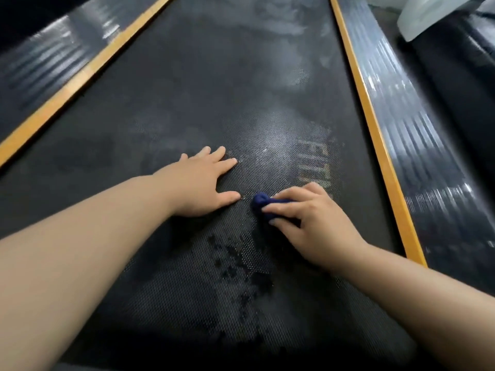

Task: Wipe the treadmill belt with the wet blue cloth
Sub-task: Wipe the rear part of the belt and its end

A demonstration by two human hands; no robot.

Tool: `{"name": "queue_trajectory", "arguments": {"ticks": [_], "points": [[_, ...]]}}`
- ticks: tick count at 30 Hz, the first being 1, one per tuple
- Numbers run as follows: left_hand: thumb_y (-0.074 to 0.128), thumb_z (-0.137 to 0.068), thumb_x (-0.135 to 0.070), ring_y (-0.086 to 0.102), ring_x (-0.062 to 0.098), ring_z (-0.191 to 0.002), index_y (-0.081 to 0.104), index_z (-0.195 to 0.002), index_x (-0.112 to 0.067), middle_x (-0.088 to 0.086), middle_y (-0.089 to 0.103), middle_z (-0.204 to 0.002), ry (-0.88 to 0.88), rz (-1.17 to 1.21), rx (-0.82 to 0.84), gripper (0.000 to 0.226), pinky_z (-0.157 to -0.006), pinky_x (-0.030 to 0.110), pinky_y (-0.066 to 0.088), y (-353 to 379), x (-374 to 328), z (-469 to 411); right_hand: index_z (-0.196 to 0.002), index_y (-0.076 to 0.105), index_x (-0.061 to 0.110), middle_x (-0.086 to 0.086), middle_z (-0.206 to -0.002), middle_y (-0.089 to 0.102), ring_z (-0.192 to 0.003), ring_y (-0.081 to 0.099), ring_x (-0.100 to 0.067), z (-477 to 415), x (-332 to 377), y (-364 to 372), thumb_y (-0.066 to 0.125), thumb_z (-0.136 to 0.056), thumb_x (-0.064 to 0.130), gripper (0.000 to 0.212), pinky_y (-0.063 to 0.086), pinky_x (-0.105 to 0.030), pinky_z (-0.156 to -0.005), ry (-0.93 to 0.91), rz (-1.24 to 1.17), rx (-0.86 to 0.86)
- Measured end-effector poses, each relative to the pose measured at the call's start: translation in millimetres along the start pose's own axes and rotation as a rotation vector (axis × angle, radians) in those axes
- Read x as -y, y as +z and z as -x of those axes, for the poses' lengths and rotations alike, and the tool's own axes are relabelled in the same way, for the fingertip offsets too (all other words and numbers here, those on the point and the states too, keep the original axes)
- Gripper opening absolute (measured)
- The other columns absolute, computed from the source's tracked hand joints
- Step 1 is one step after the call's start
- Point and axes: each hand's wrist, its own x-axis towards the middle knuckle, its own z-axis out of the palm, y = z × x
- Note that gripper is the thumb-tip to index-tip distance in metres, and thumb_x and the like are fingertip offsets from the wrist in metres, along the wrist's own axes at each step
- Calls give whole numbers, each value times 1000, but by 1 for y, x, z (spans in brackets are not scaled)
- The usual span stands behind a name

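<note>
Right hand pressed down on the treadmill belt, curled tight round a bunched wet blue cloth near the belt's middle. Left hand flat on the belt just left of the cloth, splayed straight and holding nothing. Dark wet blotches on the belt nearer than the cloth, pale smears at the belt's far end, orange strips along both belt edges.

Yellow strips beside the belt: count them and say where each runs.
2. The left yellow strip borders the treadmill belt's left edge, the right yellow strip its right edge; both run out of frame.
</note>
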Motion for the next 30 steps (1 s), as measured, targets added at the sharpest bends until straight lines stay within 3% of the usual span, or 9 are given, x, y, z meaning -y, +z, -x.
{"name": "queue_trajectory", "arguments": {"ticks": [3, 6, 10, 13, 15, 18, 21, 26, 30], "points": [[45, -87, -65, -4, 14, -147, 7, -152, -35, -8, -6, -160, 2, 4, 12, 81, -120, 43, 7, -6, 2, 0, -100, 74, 30, 3, -110, 66, -94, 54, -33, -55, -29, 10, 59, -85, 34, 21, 39, -36, -89, 196, 80, -130], [55, -81, -65, 1, 11, -147, 9, -152, -35, -11, -2, -160, 12, -22, 40, 90, -119, 37, 10, -14, 3, -1, -109, 69, 36, 13, -124, 58, -111, 44, -30, -84, -33, 20, 55, -90, 35, 24, 38, -38, -95, 415, 125, -104], [62, -74, -68, 5, 12, -147, 10, -152, -32, -7, -4, -161, -2, -20, 53, 100, -117, 32, 13, -20, 6, -3, -105, 72, 33, 12, -117, 63, -94, 46, -24, -40, 9, 18, 57, -85, 34, 25, 39, -31, -90, 187, 39, -89], [62, -72, -70, 4, 11, -147, 9, -152, -31, -6, -4, -161, -9, -38, 57, 104, -117, 33, 14, -20, 8, -4, -103, 73, 32, 11, -112, 66, -88, 49, -20, -23, 16, 11, 58, -81, 35, 26, 39, -27, -86, 7, -22, 20], [61, -72, -71, 7, 12, -147, 9, -152, -31, -7, -3, -161, -18, -63, 56, 104, -116, 33, 16, -22, 6, -5, -106, 72, 32, 7, -115, 66, -94, 54, -24, -49, 0, 12, 57, -83, 35, 27, 37, -30, -89, 16, 9, 17], [62, -71, -72, 8, 12, -147, 9, -153, -30, -7, -1, -161, -30, -76, 50, 106, -116, 36, 16, -20, 5, -5, -113, 68, 35, 9, -128, 59, -115, 51, -28, -104, -31, 22, 56, -89, 34, 27, 36, -36, -99, 225, 138, -20], [59, -66, -77, 4, 17, -147, 7, -153, -25, -6, -1, -161, -96, -84, 16, 114, -118, 46, 10, -14, 10, -4, -121, 62, 34, 11, -131, 56, -119, 45, -28, -119, -25, 30, 52, -90, 32, 33, 40, -43, -98, 352, 179, 3], [58, -60, -82, -1, 18, -148, 4, -153, -27, -9, -4, -160, -129, -24, 21, 121, -118, 47, 14, -10, 19, 1, -134, 49, 34, 12, -129, 57, -105, 46, -22, -56, 19, 22, 58, -88, 30, 47, 39, -35, -96, 112, 73, -4], [62, -62, -78, -3, 15, -147, 2, -152, -31, -11, -7, -160, -103, -3, 62, 119, -119, 45, 11, -16, 27, 0, -133, 44, 30, 8, -127, 55, -113, 42, -25, -87, 3, 23, 55, -89, 32, 45, 38, -39, -98, 245, 99, 22]]}}
